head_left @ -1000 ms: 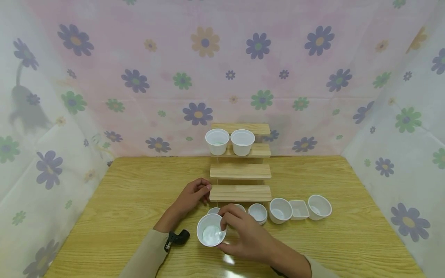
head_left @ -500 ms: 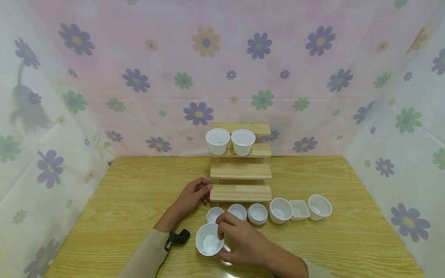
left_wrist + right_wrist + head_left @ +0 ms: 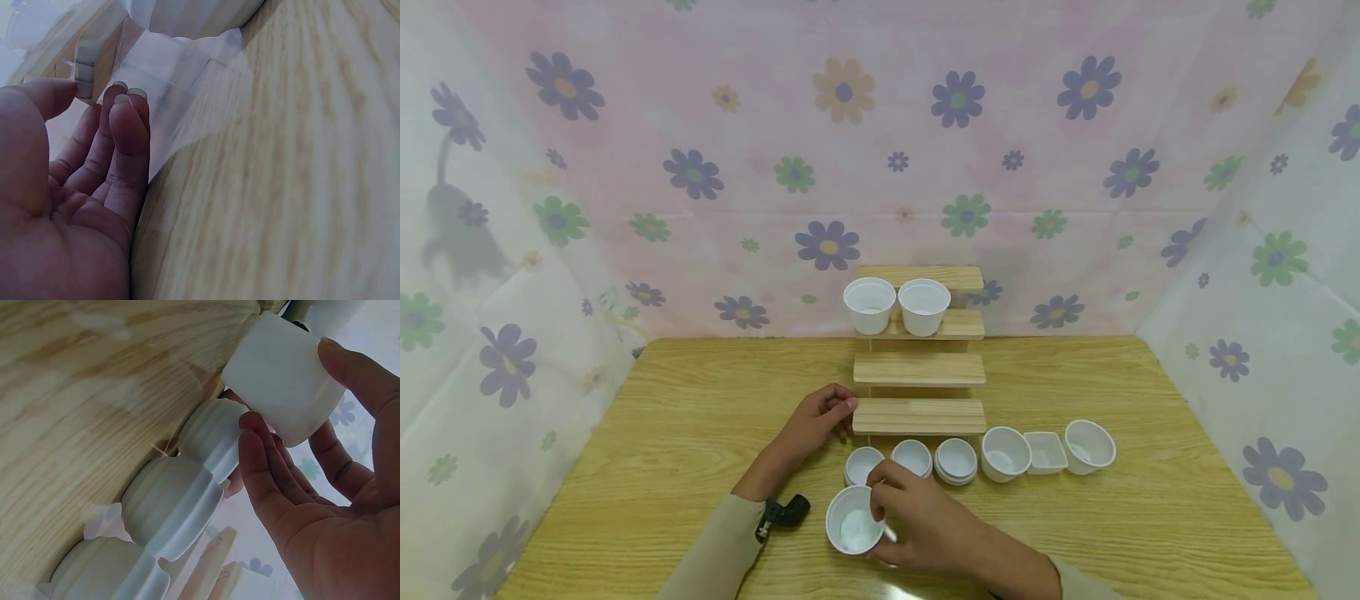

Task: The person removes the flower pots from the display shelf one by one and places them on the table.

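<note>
My right hand (image 3: 928, 521) pinches the rim of a white plastic cup (image 3: 281, 378) between thumb and fingers. This cup is low at the table, in front of the leftmost small round white container (image 3: 863, 465); whether its base rests fully on the wood I cannot tell. Two similar small containers, the middle one (image 3: 912, 458) and the right one (image 3: 957, 461), stand in line beside it. At the left end of the tiered wooden shelf (image 3: 919, 417), my left hand (image 3: 817, 419) holds the lowest board's end, thumb against it and fingers beneath.
Two white cups, left (image 3: 869, 307) and right (image 3: 924, 307), stand side by side high on the shelf. To the right on the table are a white cup (image 3: 1006, 455), a square clear container (image 3: 1046, 453) and another cup (image 3: 1089, 447). A flowered cloth (image 3: 880, 183) hangs behind.
The right hand has lowered the cup toward the near side of the table, uncovering the small containers behind it. Lately it shifted slightly right. The left hand stays at the shelf.
</note>
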Demonstrator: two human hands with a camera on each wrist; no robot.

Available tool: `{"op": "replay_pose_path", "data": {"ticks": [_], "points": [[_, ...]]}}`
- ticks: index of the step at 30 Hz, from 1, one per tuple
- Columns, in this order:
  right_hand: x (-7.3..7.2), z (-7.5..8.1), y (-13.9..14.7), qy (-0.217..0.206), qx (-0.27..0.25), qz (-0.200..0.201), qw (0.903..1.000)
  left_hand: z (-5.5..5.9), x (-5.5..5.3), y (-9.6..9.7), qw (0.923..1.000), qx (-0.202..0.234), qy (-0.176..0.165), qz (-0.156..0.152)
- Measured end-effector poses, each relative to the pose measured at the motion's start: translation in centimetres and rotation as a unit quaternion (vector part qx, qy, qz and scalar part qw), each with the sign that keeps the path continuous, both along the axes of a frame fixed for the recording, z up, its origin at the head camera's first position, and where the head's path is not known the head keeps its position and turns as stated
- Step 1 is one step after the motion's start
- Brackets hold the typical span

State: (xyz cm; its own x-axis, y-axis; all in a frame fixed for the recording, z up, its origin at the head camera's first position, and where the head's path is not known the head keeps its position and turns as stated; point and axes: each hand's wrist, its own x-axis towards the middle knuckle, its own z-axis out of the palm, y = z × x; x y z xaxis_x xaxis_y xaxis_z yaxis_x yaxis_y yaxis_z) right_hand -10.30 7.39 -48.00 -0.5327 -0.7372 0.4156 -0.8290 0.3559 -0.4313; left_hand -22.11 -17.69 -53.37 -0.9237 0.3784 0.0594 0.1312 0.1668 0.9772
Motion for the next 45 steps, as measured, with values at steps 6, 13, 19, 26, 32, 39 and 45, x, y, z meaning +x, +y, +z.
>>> {"op": "replay_pose_path", "data": {"ticks": [6,13,19,26,32,39,45], "points": [[-0.1,0.2,0.3,-0.007,0.012,-0.003,0.9999,-0.1,0.0,0.1,1.0,0.003,-0.003,0.0],[-0.3,1.6,1.3,-0.047,0.01,-0.012,0.9988,-0.1,0.0,0.1,1.0,-0.003,-0.007,0.003],[-0.8,2.7,1.9,-0.031,-0.026,-0.028,0.9988,-0.1,0.0,0.2,0.9999,-0.007,-0.007,0.004],[-1.7,4.0,2.4,-0.036,-0.044,-0.065,0.9963,-0.2,-0.1,0.1,0.9999,-0.003,-0.008,0.01],[-2.4,5.3,2.7,-0.038,-0.05,-0.099,0.993,0.0,0.0,0.0,0.9998,-0.004,-0.013,0.015],[-3.8,6.4,3.0,-0.012,-0.068,-0.136,0.9882,0.2,0.0,0.2,0.9998,-0.009,-0.011,0.017],[-4.9,7.0,3.2,0.009,-0.096,-0.147,0.9844,0.0,-0.2,0.2,0.9997,-0.005,-0.011,0.019]]}}
